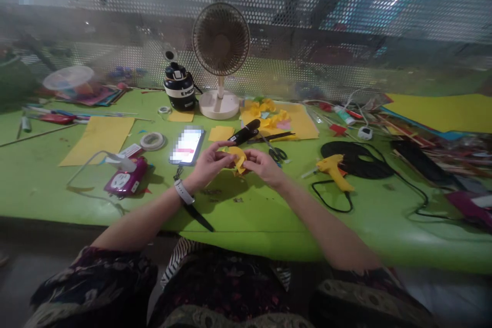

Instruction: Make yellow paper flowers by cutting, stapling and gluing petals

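Observation:
Between my two hands, just above the green table, is a small piece of curled yellow paper [240, 158]. My left hand [210, 164] pinches it from the left, a white-strapped watch on that wrist. On the other side my right hand [262, 165] holds its edge between thumb and fingers. Right behind the hands lie a black marker-like tube [246, 132] and scissors [277, 154]. Several yellow paper flowers [269, 111] rest on a yellow sheet [302, 122] farther back.
A yellow glue gun [335, 171] lies right with its black cord. A lit phone [187, 146], tape roll [152, 141] and purple power strip [126, 178] are left. A fan [221, 41] and dark bottle [179, 88] stand behind. Sticks and coloured paper [442, 113] crowd the far right.

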`<state>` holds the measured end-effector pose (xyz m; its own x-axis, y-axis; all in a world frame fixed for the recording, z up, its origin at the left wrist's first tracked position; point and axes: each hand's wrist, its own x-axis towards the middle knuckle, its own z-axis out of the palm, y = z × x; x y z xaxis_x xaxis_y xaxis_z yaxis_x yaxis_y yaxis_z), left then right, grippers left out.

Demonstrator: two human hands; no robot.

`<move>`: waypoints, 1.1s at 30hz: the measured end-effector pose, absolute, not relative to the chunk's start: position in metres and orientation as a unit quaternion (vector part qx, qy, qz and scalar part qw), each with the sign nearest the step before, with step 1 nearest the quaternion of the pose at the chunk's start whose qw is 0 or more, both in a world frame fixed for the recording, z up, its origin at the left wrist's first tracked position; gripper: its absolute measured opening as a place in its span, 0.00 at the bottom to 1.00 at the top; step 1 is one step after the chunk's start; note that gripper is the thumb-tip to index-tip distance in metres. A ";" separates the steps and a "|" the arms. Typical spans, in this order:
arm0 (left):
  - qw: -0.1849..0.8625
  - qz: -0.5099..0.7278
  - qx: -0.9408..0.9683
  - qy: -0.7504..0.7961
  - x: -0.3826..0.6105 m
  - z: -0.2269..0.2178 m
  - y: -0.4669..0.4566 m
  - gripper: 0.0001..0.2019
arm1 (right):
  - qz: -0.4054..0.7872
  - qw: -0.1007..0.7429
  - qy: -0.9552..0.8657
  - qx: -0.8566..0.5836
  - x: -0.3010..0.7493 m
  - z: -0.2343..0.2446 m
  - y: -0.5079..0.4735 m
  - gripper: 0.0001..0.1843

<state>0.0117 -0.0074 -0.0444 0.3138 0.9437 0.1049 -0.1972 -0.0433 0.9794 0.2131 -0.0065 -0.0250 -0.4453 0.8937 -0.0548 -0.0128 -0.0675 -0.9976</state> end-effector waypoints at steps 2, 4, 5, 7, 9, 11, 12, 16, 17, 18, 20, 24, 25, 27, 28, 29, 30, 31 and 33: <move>0.614 0.473 0.534 0.339 0.012 -0.045 -0.007 0.24 | 0.625 0.372 -0.574 -0.376 0.214 -0.027 -0.005 0.13; 0.612 0.474 0.533 0.342 0.013 -0.045 -0.007 0.24 | 0.631 0.369 -0.570 -0.376 0.214 -0.028 -0.004 0.14; 0.609 0.473 0.535 0.344 0.014 -0.044 -0.007 0.24 | 0.636 0.365 -0.566 -0.377 0.214 -0.029 -0.003 0.15; 0.609 0.466 0.541 0.344 0.014 -0.042 -0.008 0.24 | 0.648 0.358 -0.557 -0.376 0.214 -0.030 -0.003 0.15; 0.614 0.461 0.544 0.339 0.013 -0.041 -0.009 0.25 | 0.656 0.356 -0.551 -0.374 0.213 -0.030 -0.003 0.15; 0.620 0.459 0.543 0.333 0.012 -0.042 -0.008 0.24 | 0.661 0.359 -0.545 -0.371 0.213 -0.029 -0.004 0.15; 0.623 0.459 0.542 0.329 0.012 -0.043 -0.007 0.24 | 0.666 0.358 -0.540 -0.370 0.213 -0.028 -0.004 0.14; 0.638 0.460 0.534 0.311 0.010 -0.049 -0.003 0.20 | 0.701 0.343 -0.502 -0.372 0.212 -0.027 -0.006 0.15; 0.641 0.460 0.533 0.307 0.010 -0.050 -0.003 0.20 | 0.708 0.343 -0.492 -0.373 0.212 -0.027 -0.007 0.14; 0.642 0.459 0.535 0.303 0.010 -0.051 -0.002 0.19 | 0.713 0.344 -0.483 -0.374 0.211 -0.027 -0.007 0.14; 0.642 0.454 0.540 0.299 0.010 -0.052 -0.002 0.19 | 0.719 0.347 -0.469 -0.378 0.210 -0.027 -0.007 0.12; 0.646 0.448 0.537 0.306 0.009 -0.050 -0.002 0.20 | 0.724 0.343 -0.448 -0.397 0.208 -0.026 -0.007 0.11; 0.649 0.445 0.535 0.307 0.008 -0.050 -0.003 0.21 | 0.725 0.343 -0.443 -0.400 0.208 -0.026 -0.007 0.11; 0.656 0.436 0.534 0.307 0.007 -0.050 -0.003 0.22 | 0.727 0.344 -0.435 -0.405 0.208 -0.025 -0.007 0.11; 0.659 0.430 0.534 0.308 0.006 -0.051 -0.003 0.24 | 0.728 0.346 -0.431 -0.406 0.208 -0.025 -0.008 0.11; 0.661 0.426 0.535 0.310 0.005 -0.052 -0.003 0.25 | 0.728 0.348 -0.429 -0.406 0.207 -0.026 -0.008 0.12; 0.659 0.423 0.537 0.313 0.005 -0.053 -0.003 0.26 | 0.728 0.349 -0.427 -0.407 0.207 -0.026 -0.009 0.11; 0.655 0.422 0.539 0.319 0.005 -0.054 -0.003 0.27 | 0.729 0.348 -0.427 -0.407 0.206 -0.026 -0.009 0.11; 0.643 0.420 0.548 0.331 0.006 -0.055 -0.002 0.28 | 0.732 0.343 -0.427 -0.405 0.205 -0.027 -0.010 0.10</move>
